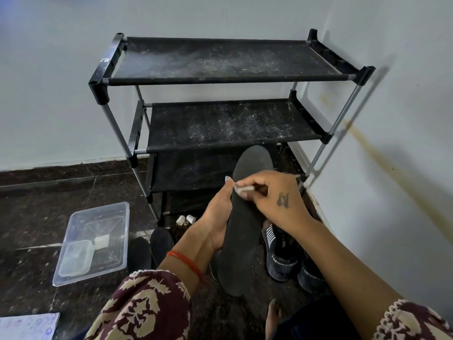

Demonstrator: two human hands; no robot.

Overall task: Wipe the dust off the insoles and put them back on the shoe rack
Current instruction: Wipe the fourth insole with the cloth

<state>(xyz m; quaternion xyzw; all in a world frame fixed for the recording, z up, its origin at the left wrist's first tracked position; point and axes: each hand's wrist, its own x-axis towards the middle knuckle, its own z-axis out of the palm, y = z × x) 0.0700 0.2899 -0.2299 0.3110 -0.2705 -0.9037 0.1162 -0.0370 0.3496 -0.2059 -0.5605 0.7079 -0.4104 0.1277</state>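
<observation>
Against the wall corner stands the dusty black shoe rack [220, 94]. Before its lower shelves, a black insole [245, 229] is held up lengthwise, its heel end low. The left hand [215, 217] cups it from beneath, fingers curled round its left edge. The right hand [277, 200] pinches a small white wipe [241, 190] against the insole's upper face near that edge.

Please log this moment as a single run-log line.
left hand: holds long black foam insole | right hand: rubs small white wipe on it | black fabric shoe rack: dusty, no insoles
</observation>
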